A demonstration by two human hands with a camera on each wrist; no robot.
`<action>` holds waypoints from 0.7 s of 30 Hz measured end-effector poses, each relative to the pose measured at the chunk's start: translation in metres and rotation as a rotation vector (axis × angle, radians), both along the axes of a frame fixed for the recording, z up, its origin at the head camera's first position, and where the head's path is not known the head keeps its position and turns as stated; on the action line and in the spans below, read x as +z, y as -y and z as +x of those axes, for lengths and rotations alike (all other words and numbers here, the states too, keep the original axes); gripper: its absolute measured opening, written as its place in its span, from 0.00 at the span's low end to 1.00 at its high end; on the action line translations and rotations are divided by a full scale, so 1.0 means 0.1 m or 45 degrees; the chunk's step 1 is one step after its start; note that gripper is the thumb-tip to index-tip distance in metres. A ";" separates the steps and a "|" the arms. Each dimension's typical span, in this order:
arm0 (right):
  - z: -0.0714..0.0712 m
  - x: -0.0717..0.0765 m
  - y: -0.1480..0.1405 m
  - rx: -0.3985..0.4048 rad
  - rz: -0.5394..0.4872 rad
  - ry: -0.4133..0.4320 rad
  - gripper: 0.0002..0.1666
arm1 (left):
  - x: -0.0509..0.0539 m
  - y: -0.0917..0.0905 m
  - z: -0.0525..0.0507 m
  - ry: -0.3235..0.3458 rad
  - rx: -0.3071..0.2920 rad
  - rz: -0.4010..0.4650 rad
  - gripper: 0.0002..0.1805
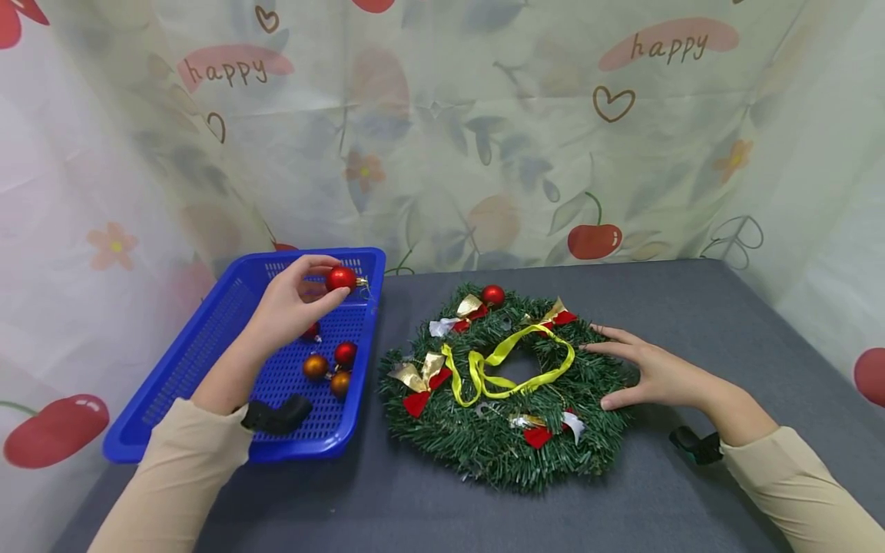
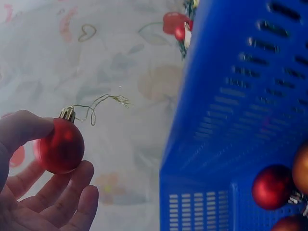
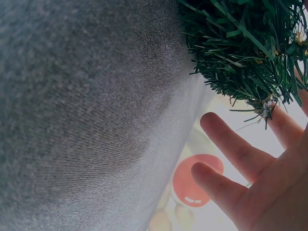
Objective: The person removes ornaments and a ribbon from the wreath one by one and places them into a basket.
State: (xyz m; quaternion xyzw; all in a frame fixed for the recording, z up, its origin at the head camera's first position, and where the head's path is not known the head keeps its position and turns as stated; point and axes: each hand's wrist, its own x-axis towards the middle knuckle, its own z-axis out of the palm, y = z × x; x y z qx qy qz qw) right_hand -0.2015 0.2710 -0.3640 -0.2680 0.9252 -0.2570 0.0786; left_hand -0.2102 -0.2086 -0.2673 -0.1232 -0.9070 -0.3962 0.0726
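Tabletop [image 1: 369, 465]: narrow passage between blue basket [image 1: 364, 353] and artificial wreath [image 1: 477, 453].
Basket wall [image 2: 207, 72]: raised, blocks low sideways crossing.
Curtain [image 1: 435, 169]: closes the rear.

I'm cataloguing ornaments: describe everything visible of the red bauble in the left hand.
The red bauble is round and shiny, plastic-looking, with a gold cap and thin gold string, frayed at its end. The left hand holds it between thumb and fingers; in the head view its cap points right and it shows against the blue basket.

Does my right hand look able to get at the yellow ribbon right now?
Probably yes: your right hand is empty at the edge of the wreath, and the yellow ribbon lies on top with nothing covering it.
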 end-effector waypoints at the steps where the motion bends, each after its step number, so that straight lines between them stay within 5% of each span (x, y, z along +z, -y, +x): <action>1: 0.00 0.00 0.00 0.000 0.000 0.000 0.45 | 0.00 0.02 -0.01 0.007 0.004 -0.004 0.25; 21: 0.01 0.01 0.01 0.006 0.004 -0.008 0.45 | -0.09 0.27 -0.06 0.177 0.055 -0.100 0.26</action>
